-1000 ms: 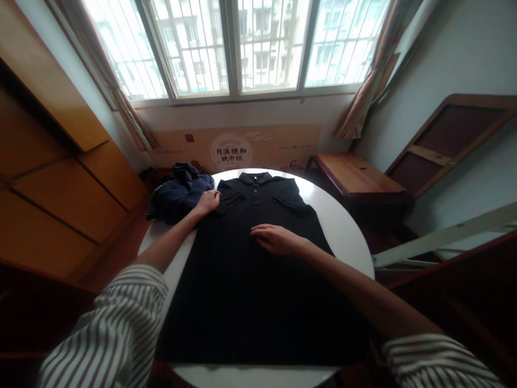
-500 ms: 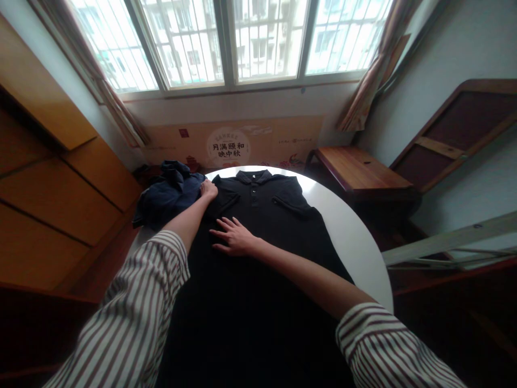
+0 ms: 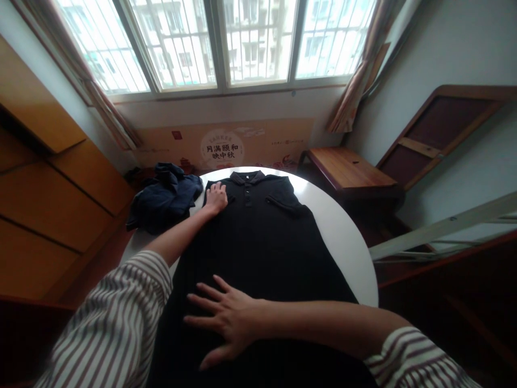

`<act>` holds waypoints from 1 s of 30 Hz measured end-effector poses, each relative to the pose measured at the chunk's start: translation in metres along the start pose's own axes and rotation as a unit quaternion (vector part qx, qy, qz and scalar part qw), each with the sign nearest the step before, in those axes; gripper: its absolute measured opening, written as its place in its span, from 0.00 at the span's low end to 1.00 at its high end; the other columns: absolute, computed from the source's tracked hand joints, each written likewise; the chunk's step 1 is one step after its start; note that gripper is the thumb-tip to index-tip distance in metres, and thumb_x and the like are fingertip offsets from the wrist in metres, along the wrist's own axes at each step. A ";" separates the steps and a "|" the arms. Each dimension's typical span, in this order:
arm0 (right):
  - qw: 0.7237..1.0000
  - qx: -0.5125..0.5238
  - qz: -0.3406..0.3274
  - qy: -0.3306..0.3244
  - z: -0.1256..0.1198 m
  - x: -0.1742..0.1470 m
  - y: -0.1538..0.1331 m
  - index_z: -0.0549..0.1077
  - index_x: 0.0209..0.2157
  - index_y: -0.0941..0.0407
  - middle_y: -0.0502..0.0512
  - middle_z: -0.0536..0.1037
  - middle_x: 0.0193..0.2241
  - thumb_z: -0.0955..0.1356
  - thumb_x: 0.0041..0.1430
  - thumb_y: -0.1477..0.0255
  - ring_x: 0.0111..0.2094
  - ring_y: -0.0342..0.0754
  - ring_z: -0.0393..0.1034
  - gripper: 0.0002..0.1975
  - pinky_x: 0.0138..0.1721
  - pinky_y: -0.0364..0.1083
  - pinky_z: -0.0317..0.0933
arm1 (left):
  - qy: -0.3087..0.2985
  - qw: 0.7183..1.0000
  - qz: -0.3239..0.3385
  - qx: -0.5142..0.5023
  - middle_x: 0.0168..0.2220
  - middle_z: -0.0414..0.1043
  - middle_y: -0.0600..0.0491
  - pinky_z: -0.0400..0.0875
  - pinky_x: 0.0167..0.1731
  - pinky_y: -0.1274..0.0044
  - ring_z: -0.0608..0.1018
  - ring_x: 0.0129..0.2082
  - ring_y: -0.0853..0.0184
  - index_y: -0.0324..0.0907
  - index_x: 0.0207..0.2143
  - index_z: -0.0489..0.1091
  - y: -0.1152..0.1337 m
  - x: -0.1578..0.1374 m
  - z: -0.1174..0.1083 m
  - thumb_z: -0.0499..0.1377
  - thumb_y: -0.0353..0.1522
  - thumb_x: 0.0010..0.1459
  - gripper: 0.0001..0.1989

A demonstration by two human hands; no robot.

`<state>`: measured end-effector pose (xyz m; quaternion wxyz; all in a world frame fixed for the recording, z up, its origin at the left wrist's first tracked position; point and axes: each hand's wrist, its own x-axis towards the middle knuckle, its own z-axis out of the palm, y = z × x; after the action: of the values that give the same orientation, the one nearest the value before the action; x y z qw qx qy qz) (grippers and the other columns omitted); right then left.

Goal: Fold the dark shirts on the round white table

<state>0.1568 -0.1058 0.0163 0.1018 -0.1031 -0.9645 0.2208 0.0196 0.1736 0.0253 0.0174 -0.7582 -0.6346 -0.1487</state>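
A black polo shirt [image 3: 258, 242] lies spread on a round white table [image 3: 347, 237], its collar at the far edge and both short sleeves turned in over the front. My left hand [image 3: 217, 198] rests on the sleeve and shoulder at the shirt's left side, palm down, fingers extended. Nearer to me, my right hand [image 3: 230, 318] lies flat on the lower body of the shirt with its fingers spread wide. Neither hand grasps anything. The shirt's near end runs out of the bottom of the view in dark shadow.
A heap of dark blue clothing [image 3: 165, 196] sits at the table's left edge. Beyond the table are a wooden bench-like stand [image 3: 351, 167], a printed banner [image 3: 161, 134] and a barred window. Wooden cabinets [image 3: 52, 183] stand at the left.
My right hand has slid toward me, down the shirt's body, fingers still spread. My left hand has shifted from the sleeve's outer edge onto the sleeve, and its fingers now lie flat.
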 end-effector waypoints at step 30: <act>0.682 0.276 0.532 0.419 -0.200 -0.115 0.310 0.69 0.52 0.58 0.57 0.74 0.46 0.68 0.66 0.66 0.40 0.48 0.73 0.16 0.39 0.50 0.71 | -0.139 0.681 0.718 -0.040 0.59 0.63 0.40 0.70 0.44 0.68 0.66 0.58 0.55 0.40 0.58 0.69 0.247 -0.209 -0.021 0.62 0.30 0.52 0.29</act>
<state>0.3626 0.2202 0.0368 0.3847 -0.6482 -0.4992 0.4274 0.2228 -0.0790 0.0338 0.0000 -0.9933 0.1156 -0.0087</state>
